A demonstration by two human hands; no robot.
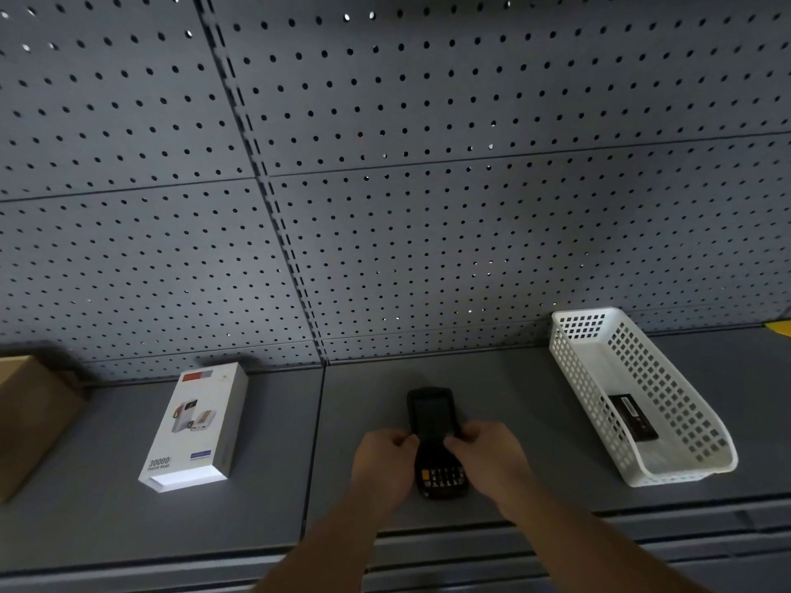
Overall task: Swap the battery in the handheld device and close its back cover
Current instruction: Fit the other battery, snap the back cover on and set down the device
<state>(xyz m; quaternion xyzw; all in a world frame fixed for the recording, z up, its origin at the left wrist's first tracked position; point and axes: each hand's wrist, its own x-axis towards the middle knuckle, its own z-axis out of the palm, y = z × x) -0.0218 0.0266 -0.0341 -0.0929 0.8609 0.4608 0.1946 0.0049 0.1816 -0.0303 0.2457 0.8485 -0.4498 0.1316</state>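
Observation:
A black handheld device [433,415] lies face up on the grey shelf, screen toward the back and keypad toward me. My left hand [383,466] grips its left side at the waist. My right hand [488,462] grips its right side, thumb and fingers pinched on the body. A flat black battery [633,417] with a white label lies inside the white basket [685,472] on the right. The device's back cover faces down and is hidden.
A white power bank box [194,425] lies left of the device. A brown cardboard box [30,417] sits at the far left. Grey pegboard [385,186] forms the back wall. The shelf's front edge [428,545] runs below my wrists.

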